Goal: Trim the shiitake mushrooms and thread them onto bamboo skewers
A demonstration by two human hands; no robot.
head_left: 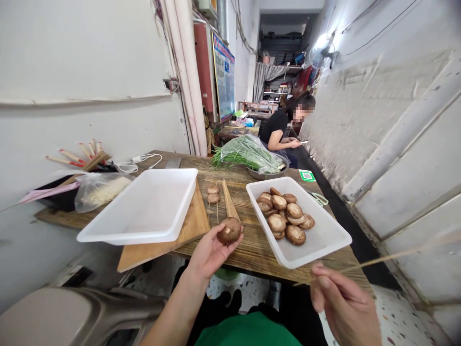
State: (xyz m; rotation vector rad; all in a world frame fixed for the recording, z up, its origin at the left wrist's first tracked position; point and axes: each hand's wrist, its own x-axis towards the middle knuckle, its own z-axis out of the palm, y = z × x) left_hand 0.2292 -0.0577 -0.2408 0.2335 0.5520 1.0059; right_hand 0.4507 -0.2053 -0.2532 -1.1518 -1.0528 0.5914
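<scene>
From here, the left hand [211, 253] is cupping a mushroom [230, 231], well left of the right hand [342, 299], which is pinching a skewer [378, 261] kinda sideways.

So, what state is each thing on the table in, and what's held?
Held mushroom: gripped by the left fingers
Held stick: pinched in the right fingers
Paired mushrooms: threaded on sticks
Loose sticks: lying together
Right tray: uncovered, holding piled mushrooms
Left tray: uncovered, overhanging the cutting board
Greens: partly bagged
Scissors: partly hidden; open or shut, can't tell
</scene>
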